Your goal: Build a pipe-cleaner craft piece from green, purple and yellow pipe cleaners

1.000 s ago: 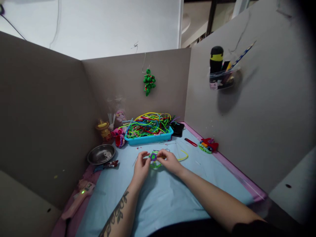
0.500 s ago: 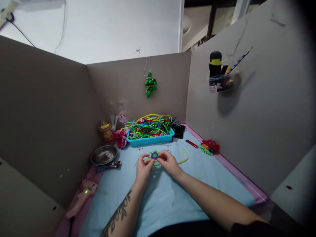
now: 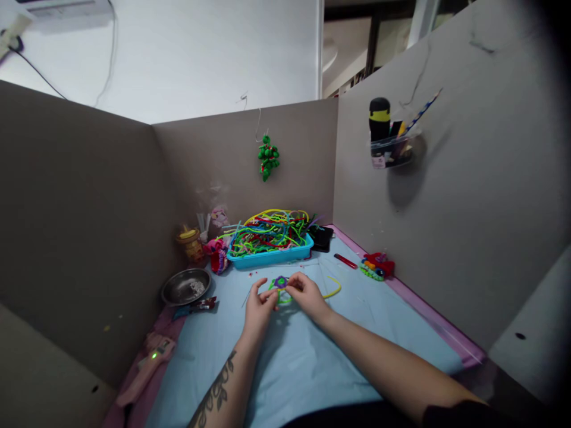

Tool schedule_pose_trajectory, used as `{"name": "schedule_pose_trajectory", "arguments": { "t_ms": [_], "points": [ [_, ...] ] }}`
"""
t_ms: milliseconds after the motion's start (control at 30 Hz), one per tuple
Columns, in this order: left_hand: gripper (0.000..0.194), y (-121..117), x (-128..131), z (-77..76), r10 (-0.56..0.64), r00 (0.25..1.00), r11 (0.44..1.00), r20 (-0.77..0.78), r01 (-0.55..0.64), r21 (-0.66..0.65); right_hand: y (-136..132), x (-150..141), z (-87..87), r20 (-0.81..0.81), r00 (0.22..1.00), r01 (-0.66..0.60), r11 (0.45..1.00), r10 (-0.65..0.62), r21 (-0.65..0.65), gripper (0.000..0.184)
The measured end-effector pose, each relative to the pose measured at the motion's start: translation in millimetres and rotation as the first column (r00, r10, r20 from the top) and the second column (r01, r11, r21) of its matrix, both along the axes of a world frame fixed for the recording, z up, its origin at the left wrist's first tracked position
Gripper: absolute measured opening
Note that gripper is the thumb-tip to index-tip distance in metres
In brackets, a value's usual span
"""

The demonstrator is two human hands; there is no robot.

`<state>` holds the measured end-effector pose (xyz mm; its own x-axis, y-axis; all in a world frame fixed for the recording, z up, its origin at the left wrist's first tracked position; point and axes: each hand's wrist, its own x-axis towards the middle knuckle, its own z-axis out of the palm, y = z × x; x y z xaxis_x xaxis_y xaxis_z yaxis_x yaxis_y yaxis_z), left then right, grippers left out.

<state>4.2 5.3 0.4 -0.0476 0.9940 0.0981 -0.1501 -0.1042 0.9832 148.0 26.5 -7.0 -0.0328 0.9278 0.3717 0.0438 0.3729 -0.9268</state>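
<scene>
Between my two hands is a small flower-like piece of pipe cleaner (image 3: pixel 281 282), purple with a green centre and green loops around it. My left hand (image 3: pixel 260 303) pinches its left lower edge between thumb and finger, with the index finger raised. On the other side, the fingertips of my right hand (image 3: pixel 306 294) are closed on the piece's right edge. A yellow pipe cleaner (image 3: pixel 332 290) stretches out to the right from behind my right hand and bends upward at its end. Where it joins the piece is hidden by my fingers.
A blue tray (image 3: pixel 267 258) heaped with coloured pipe cleaners stands at the back. Left are a metal bowl (image 3: pixel 186 286), a wrapper (image 3: pixel 196 305) and a pink glue gun (image 3: pixel 147 368). Right lie a red pen-like tool (image 3: pixel 345 260) and a colourful fuzzy piece (image 3: pixel 377 266). Grey panels surround the table.
My left thumb and index finger have spread a little apart and the flower piece has tilted between my hands. The whole view has shifted slightly.
</scene>
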Motion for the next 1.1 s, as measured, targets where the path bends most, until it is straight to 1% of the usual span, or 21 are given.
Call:
{"name": "schedule_pose_trajectory", "arguments": {
  "t_ms": [67,167,333,433,533,600,667,767,867,1000,1100],
  "points": [
    [0.064,0.7,0.0,-0.8,0.015,1.0,1.0,-0.018,-0.015,-0.003,-0.5,-0.4,-1.0,0.019,1.0,0.005,1.0,-0.005,0.012,0.009],
    [0.06,-0.3,0.9,0.2,-0.001,1.0,1.0,-0.019,0.0,-0.03,-2.7,-1.4,-0.7,0.05,0.999,0.01,1.0,-0.011,0.026,0.007],
    [0.053,-3.9,2.9,4.3,-0.024,0.996,0.991,0.082,0.035,-0.129,-6.5,-1.4,0.9,0.131,0.991,-0.002,0.997,-0.008,0.074,0.002],
    [0.051,-3.5,2.7,3.7,-0.014,0.994,0.993,0.104,0.026,-0.114,-8.0,-1.1,-0.1,0.237,0.971,-0.001,0.991,-0.031,0.131,0.003],
    [0.047,-2.5,2.7,1.8,0.007,0.998,0.999,0.058,-0.004,-0.045,-10.7,-1.2,0.0,0.381,0.912,0.045,0.96,-0.152,0.275,0.005],
    [0.044,-2.8,3.6,1.1,0.024,1.0,1.0,0.019,-0.024,-0.019,-13.7,-1.3,1.9,0.46,0.856,0.056,0.927,-0.235,0.37,0.006],
    [0.042,-3.9,5.2,0.9,0.039,0.999,0.999,-0.01,-0.039,-0.012,-17.1,-1.5,4.9,0.529,0.794,0.055,0.902,-0.3,0.429,0.006],
    [0.039,-5.2,8.0,-0.3,0.041,0.999,0.999,-0.032,-0.041,-0.005,-21.4,-1.6,9.2,0.606,0.694,0.06,0.87,-0.388,0.489,0.006],
    [0.036,-4.4,9.9,-3.9,0.025,0.999,1.0,-0.031,-0.024,0.017,-23.1,-0.7,11.4,0.655,0.612,0.032,0.841,-0.443,0.539,0.009],
    [0.03,-1.8,10.8,-10.0,-0.007,0.999,0.998,-0.042,0.009,0.056,-21.8,1.1,10.7,0.692,0.55,-0.033,0.816,-0.467,0.577,0.013],
    [0.029,-1.3,11.9,-12.6,-0.019,0.999,0.998,-0.048,0.022,0.054,-20.5,1.1,9.5,0.692,0.535,-0.036,0.805,-0.485,0.592,0.013]
  ]
}}
